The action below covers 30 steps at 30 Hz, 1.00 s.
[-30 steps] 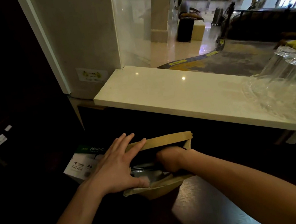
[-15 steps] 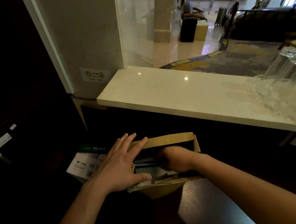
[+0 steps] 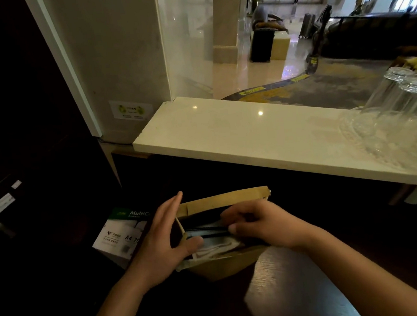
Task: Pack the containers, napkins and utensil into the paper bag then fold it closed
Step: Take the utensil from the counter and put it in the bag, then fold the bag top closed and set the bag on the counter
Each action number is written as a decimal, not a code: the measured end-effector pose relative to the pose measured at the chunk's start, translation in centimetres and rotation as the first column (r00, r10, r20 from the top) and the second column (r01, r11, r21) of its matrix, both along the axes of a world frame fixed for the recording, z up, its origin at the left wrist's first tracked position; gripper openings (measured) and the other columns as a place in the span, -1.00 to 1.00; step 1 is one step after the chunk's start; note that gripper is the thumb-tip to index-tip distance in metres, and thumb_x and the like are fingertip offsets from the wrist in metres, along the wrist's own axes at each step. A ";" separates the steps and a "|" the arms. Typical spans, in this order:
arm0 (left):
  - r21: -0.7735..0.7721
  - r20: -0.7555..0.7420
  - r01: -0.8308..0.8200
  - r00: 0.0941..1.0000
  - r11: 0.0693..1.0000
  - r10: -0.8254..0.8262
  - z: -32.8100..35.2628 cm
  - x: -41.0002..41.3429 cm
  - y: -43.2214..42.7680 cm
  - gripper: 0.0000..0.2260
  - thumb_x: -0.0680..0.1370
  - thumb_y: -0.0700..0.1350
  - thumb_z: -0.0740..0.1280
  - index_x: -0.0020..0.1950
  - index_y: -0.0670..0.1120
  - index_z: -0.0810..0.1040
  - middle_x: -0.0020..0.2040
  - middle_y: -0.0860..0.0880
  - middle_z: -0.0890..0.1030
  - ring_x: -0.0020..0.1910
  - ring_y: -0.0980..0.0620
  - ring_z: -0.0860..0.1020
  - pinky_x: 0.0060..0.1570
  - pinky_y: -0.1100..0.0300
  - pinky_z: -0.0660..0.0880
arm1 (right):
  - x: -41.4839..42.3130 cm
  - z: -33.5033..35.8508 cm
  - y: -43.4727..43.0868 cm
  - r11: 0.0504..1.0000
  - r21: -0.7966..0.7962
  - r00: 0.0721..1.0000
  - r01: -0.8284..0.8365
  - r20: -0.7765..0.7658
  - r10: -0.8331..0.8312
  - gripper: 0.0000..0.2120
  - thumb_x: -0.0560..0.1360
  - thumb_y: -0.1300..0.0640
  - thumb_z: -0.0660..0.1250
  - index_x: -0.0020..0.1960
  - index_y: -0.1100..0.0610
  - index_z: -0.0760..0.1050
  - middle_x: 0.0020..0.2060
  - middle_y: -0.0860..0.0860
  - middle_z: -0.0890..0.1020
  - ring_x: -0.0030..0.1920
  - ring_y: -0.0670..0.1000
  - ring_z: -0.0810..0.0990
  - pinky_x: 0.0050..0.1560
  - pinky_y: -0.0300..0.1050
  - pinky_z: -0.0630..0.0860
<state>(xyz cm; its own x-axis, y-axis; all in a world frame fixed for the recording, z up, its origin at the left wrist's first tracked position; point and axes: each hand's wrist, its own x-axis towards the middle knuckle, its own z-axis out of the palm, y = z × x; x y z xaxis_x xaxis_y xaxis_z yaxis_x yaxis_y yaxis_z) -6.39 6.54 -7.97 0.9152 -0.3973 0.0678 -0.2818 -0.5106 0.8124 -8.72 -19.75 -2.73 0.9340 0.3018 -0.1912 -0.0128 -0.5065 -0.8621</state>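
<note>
Paper bag (image 3: 223, 267) near worktop's front edge: light, thin, easily creased. Left hand (image 3: 159, 241) spread wide, bracing its side; right hand (image 3: 257, 223) pinching a dark utensil (image 3: 209, 230) inside. Best gripped by top rim.

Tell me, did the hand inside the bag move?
Yes. The right hand has come up out of the paper bag, toward the person; measured against the bag's far rim, its knuckles now sit above the opening.

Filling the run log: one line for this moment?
left hand bracing paper bag | right hand inside bag mouth | napkins in | bag unfolded
</note>
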 end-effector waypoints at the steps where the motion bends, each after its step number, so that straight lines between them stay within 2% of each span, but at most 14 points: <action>1: -0.077 -0.045 -0.031 0.999 0.997 0.027 -0.3 -0.5 0.3 -0.10 0.27 0.55 0.32 0.49 0.46 -0.07 0.56 0.32 0.01 0.49 0.27 0.08 0.35 0.05 0.20 | -0.6 0.4 -0.4 0.993 0.112 0.999 0.042 -0.004 -0.042 -0.71 0.50 0.15 0.41 0.22 0.06 0.58 -0.04 -0.06 0.71 0.02 -0.13 0.67 0.05 -0.22 0.59; 4: -0.275 -0.143 -0.081 0.989 0.958 0.043 -1.4 -2.4 1.0 0.01 0.18 0.53 0.42 0.50 0.44 -0.03 0.54 0.32 0.13 0.48 0.32 0.17 0.36 0.15 0.24 | -2.3 1.3 -1.9 0.869 0.458 0.977 0.188 -0.002 -0.211 -0.75 0.44 0.20 0.42 0.11 0.18 0.63 -0.06 0.18 0.72 -0.07 0.11 0.70 -0.04 -0.05 0.66; 6: -0.310 -0.160 -0.117 0.985 0.944 0.069 -2.4 -3.9 1.3 0.08 0.13 0.45 0.52 0.53 0.35 0.04 0.53 0.28 0.20 0.47 0.27 0.23 0.33 0.16 0.30 | -3.4 1.4 -3.4 0.759 0.586 0.935 0.283 0.008 -0.355 -0.79 0.41 0.20 0.40 0.04 0.19 0.64 -0.15 0.23 0.71 -0.19 0.12 0.68 -0.17 -0.09 0.64; 7: -0.303 -0.164 -0.155 0.980 0.940 0.108 -3.0 -4.7 1.4 0.09 0.11 0.40 0.57 0.53 0.32 0.10 0.52 0.26 0.23 0.45 0.25 0.27 0.30 0.16 0.33 | -4.0 1.1 -4.3 0.726 0.601 0.900 0.333 0.027 -0.436 -0.83 0.42 0.23 0.40 0.01 0.17 0.65 -0.20 0.22 0.70 -0.24 0.10 0.67 -0.22 -0.13 0.62; 9: -0.263 -0.148 -0.258 0.963 0.930 0.225 -3.9 -6.1 0.8 -0.03 0.10 0.22 0.67 0.42 0.33 0.27 0.42 0.26 0.33 0.35 0.29 0.35 0.20 0.20 0.37 | -5.0 -0.5 -5.9 0.696 0.557 0.810 0.453 0.069 -0.582 -0.83 0.45 0.34 0.38 -0.05 0.14 0.66 -0.27 0.19 0.68 -0.32 0.07 0.63 -0.30 -0.20 0.59; 11: -0.232 -0.022 -0.339 0.939 0.912 0.343 -4.3 -6.9 -0.4 -0.27 0.18 -0.04 0.70 0.23 0.29 0.44 0.27 0.20 0.45 0.24 0.29 0.41 0.10 0.24 0.37 | -5.9 -2.8 -6.7 0.703 0.440 0.752 0.559 0.088 -0.653 -0.69 0.41 0.50 0.35 -0.09 0.12 0.65 -0.25 0.22 0.65 -0.30 0.07 0.60 -0.34 -0.20 0.57; 13: -0.223 0.130 -0.392 0.896 0.893 0.425 -4.5 -6.9 -1.3 -0.41 0.26 -0.29 0.64 0.09 0.18 0.51 0.12 0.11 0.54 0.15 0.16 0.50 0.03 0.31 0.41 | -6.5 -4.8 -6.5 0.745 0.338 0.779 0.576 0.051 -0.625 -0.57 0.36 0.56 0.33 -0.04 0.07 0.64 -0.16 0.17 0.67 -0.17 0.09 0.62 -0.27 -0.15 0.58; 15: -0.255 0.187 -0.414 0.866 0.874 0.465 -4.4 -6.6 -1.8 -0.51 0.31 -0.42 0.56 0.06 0.05 0.59 0.04 0.05 0.60 0.08 0.06 0.56 0.00 0.37 0.46 | -6.9 -6.2 -5.9 0.830 0.226 0.842 0.510 0.063 -0.535 -0.55 0.37 0.42 0.45 0.08 -0.07 0.61 -0.05 -0.02 0.68 -0.02 -0.03 0.64 -0.14 -0.17 0.62; 17: -0.278 0.168 -0.425 0.861 0.861 0.480 -4.3 -6.0 -1.9 -0.61 0.38 -0.44 0.51 0.00 0.03 0.64 -0.02 0.04 0.64 0.02 0.07 0.60 -0.04 0.31 0.51 | -6.8 -6.9 -5.1 0.895 0.083 0.873 0.439 0.195 -0.446 -0.55 0.38 0.18 0.52 0.18 -0.19 0.55 0.00 -0.20 0.63 0.05 -0.16 0.60 -0.07 -0.25 0.59; 18: -0.282 0.144 -0.438 0.860 0.854 0.489 -4.2 -5.8 -2.0 -0.64 0.41 -0.42 0.49 -0.04 0.05 0.65 -0.05 0.04 0.66 -0.01 0.10 0.61 -0.09 0.29 0.53 | -6.5 -7.1 -4.7 0.901 0.052 0.865 0.431 0.261 -0.429 -0.57 0.40 0.11 0.52 0.20 -0.19 0.53 0.00 -0.23 0.62 0.06 -0.18 0.58 -0.06 -0.25 0.58; 22: -0.289 -0.016 -0.521 0.841 0.803 0.540 -4.0 -4.5 -2.0 -0.62 0.46 -0.36 0.47 -0.12 0.18 0.64 -0.11 0.04 0.68 -0.08 0.20 0.62 -0.25 0.34 0.54 | -4.8 -7.4 -3.7 0.842 0.112 0.762 0.527 0.377 -0.527 -0.80 0.48 0.13 0.43 0.05 -0.10 0.62 -0.12 -0.18 0.67 -0.06 -0.15 0.64 -0.06 -0.12 0.60; 25: -0.313 -0.052 -0.527 0.840 0.790 0.540 -3.6 -3.8 -2.1 -0.58 0.48 -0.34 0.46 -0.02 0.23 0.58 -0.06 0.10 0.67 -0.06 0.23 0.62 -0.24 0.34 0.55 | -3.7 -7.5 -3.8 0.839 0.073 0.740 0.539 0.434 -0.513 -0.89 0.51 0.16 0.39 -0.01 0.00 0.64 -0.15 -0.13 0.67 -0.09 -0.14 0.63 -0.08 -0.03 0.60; 28: -0.317 -0.063 -0.532 0.838 0.785 0.542 -3.3 -3.4 -2.2 -0.54 0.47 -0.28 0.49 0.17 0.20 0.47 -0.01 0.10 0.65 0.04 0.14 0.59 -0.04 0.14 0.53 | -2.8 -7.5 -3.8 0.853 0.057 0.754 0.520 0.439 -0.489 -0.91 0.53 0.14 0.36 -0.04 0.01 0.63 -0.16 -0.10 0.66 -0.10 -0.11 0.63 -0.09 0.00 0.59; 30: -0.317 -0.046 -0.503 0.855 0.804 0.517 -3.1 -3.1 -2.0 -0.42 0.43 -0.22 0.54 0.32 0.15 0.39 0.10 0.10 0.59 0.13 0.14 0.53 0.04 0.12 0.47 | -2.1 -7.6 -3.8 0.847 0.069 0.761 0.527 0.407 -0.506 -0.90 0.54 0.14 0.35 -0.11 -0.01 0.61 -0.22 -0.08 0.65 -0.16 -0.10 0.63 -0.13 0.03 0.59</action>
